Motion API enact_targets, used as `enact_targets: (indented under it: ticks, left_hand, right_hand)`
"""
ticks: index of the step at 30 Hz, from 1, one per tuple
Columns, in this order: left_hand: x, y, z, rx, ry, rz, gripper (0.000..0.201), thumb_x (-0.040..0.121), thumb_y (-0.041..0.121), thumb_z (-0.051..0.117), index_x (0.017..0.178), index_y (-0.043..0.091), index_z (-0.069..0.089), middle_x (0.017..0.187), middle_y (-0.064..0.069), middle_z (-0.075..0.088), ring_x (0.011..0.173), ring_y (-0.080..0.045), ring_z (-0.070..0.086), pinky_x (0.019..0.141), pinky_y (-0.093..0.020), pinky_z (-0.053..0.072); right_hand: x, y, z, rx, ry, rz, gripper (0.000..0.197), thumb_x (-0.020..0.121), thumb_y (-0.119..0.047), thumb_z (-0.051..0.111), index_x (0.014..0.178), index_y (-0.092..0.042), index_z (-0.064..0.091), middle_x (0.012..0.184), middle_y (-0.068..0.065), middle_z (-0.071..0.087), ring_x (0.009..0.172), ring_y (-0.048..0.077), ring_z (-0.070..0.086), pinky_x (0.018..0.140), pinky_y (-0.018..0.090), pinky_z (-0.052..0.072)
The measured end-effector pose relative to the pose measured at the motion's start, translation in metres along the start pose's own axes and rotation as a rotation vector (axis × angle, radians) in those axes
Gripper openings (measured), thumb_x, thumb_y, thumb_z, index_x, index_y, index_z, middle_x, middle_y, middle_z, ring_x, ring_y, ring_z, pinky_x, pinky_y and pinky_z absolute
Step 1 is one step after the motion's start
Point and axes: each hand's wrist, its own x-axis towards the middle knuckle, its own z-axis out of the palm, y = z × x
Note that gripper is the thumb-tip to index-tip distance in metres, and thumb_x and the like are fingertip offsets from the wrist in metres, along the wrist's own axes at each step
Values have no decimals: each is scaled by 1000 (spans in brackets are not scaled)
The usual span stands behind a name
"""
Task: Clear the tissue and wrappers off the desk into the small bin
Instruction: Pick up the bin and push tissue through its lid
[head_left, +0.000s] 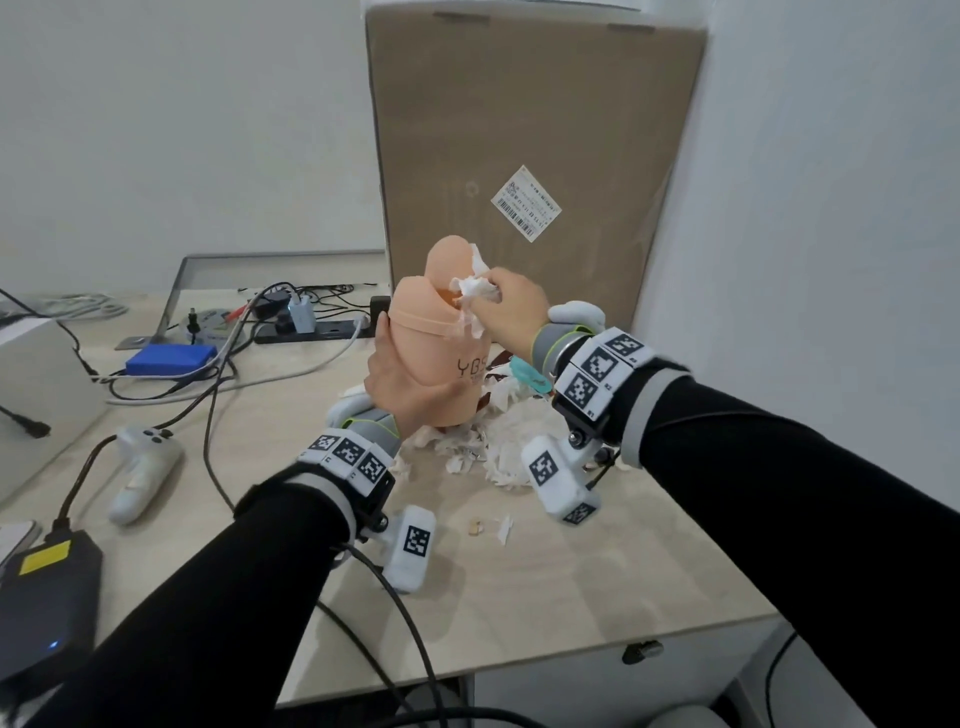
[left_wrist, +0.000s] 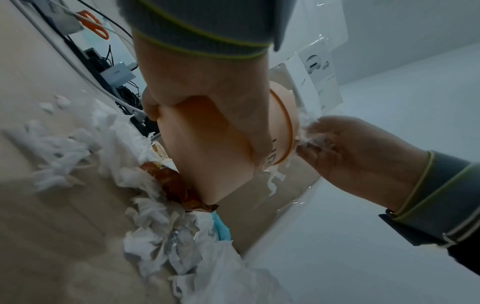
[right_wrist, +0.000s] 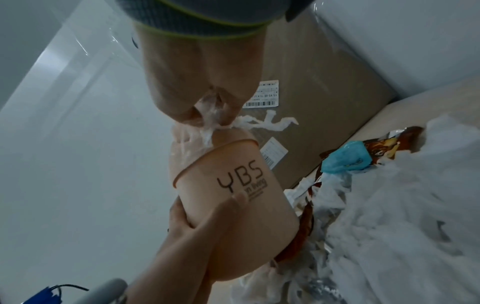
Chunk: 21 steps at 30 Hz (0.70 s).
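A small peach bin (head_left: 441, 358) marked "YBS" (right_wrist: 241, 174) is lifted and tilted above the desk, its lid flaps open. My left hand (head_left: 400, 379) grips its body from the left (left_wrist: 207, 115). My right hand (head_left: 506, 306) pinches a wad of white tissue (head_left: 475, 288) at the bin's mouth, and shreds hang over the rim (right_wrist: 207, 131). On the desk below lies a heap of torn tissue (head_left: 498, 441) with a brown wrapper (right_wrist: 389, 148) and a blue wrapper (right_wrist: 345, 159) in it.
A tall cardboard box (head_left: 535, 156) stands right behind the bin against the wall. Cables, a power strip (head_left: 311, 330), a blue pack (head_left: 169, 358), a white controller (head_left: 143, 478) and a black device (head_left: 47, 597) fill the desk's left side. Small scraps (head_left: 493, 527) lie near the front.
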Motion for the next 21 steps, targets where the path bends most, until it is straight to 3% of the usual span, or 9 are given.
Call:
enact_targets:
  ticks: [3, 5, 7, 9, 11, 13, 15, 18, 21]
  left_hand:
    - [-1, -9, 0, 11, 7, 27, 142, 30, 57, 73, 154, 23, 12, 141, -11, 48, 128, -31, 47, 106, -49, 38]
    - [-2, -13, 2, -1, -8, 68, 143, 29, 60, 71, 154, 22, 13, 141, -12, 47, 129, -32, 46, 106, -50, 38]
    - [-3, -14, 3, -47, -44, 126, 144, 29, 63, 71, 154, 21, 13, 143, -12, 44, 130, -32, 45, 106, -52, 38]
    - [-1, -14, 3, -90, -71, 148, 145, 29, 65, 70, 154, 22, 11, 145, -10, 42, 131, -31, 44, 105, -52, 39]
    - [2, -18, 3, -102, -90, 156, 145, 30, 63, 73, 154, 22, 10, 147, -8, 40, 133, -29, 43, 106, -52, 39]
    - [6, -21, 3, -102, -100, 173, 145, 32, 62, 77, 154, 23, 10, 146, -8, 42, 132, -29, 44, 105, -52, 40]
    - [9, -21, 2, -96, -91, 177, 143, 33, 61, 78, 153, 24, 10, 144, -6, 44, 130, -28, 46, 104, -52, 42]
    - [14, -20, 2, -94, -78, 191, 142, 34, 60, 79, 153, 23, 11, 141, -4, 46, 129, -26, 47, 104, -50, 43]
    - [16, -23, 2, -85, -72, 174, 144, 31, 62, 78, 153, 24, 10, 142, -6, 45, 130, -28, 47, 104, -50, 42]
  right_hand:
    - [-3, -2, -1, 11, -186, 38, 19, 96, -27, 38, 84, -18, 50, 97, 7, 50, 88, 22, 44, 67, 30, 30]
    - [-2, -3, 2, -70, -311, 19, 21, 98, -17, 32, 87, -16, 49, 98, 7, 46, 88, 21, 41, 63, 30, 26]
    - [2, -4, 4, -53, -336, 0, 29, 98, -13, 34, 103, -10, 62, 92, 4, 49, 74, 21, 46, 55, 26, 31]
    - [8, -2, 1, 53, -298, 27, 26, 96, -16, 47, 109, -4, 66, 80, 2, 52, 57, 12, 43, 49, 18, 35]
    - [16, 5, -3, 99, -213, 79, 19, 87, -20, 63, 99, -8, 72, 76, -5, 55, 59, 8, 47, 50, 12, 39]
    - [21, 12, -4, 25, -92, 100, 10, 79, -24, 72, 84, -16, 75, 77, -9, 61, 73, 12, 60, 65, 19, 47]
    - [20, 15, -2, -54, 31, 95, 10, 73, -31, 75, 73, -24, 67, 81, -8, 63, 85, 17, 64, 73, 28, 51]
    - [13, 24, 0, 18, 171, 141, 34, 69, -46, 73, 81, -21, 53, 96, -2, 54, 83, 17, 55, 67, 30, 42]
    - [8, 31, -2, 121, 127, 150, 37, 76, -47, 70, 93, -17, 56, 88, -5, 57, 83, 16, 57, 73, 32, 47]
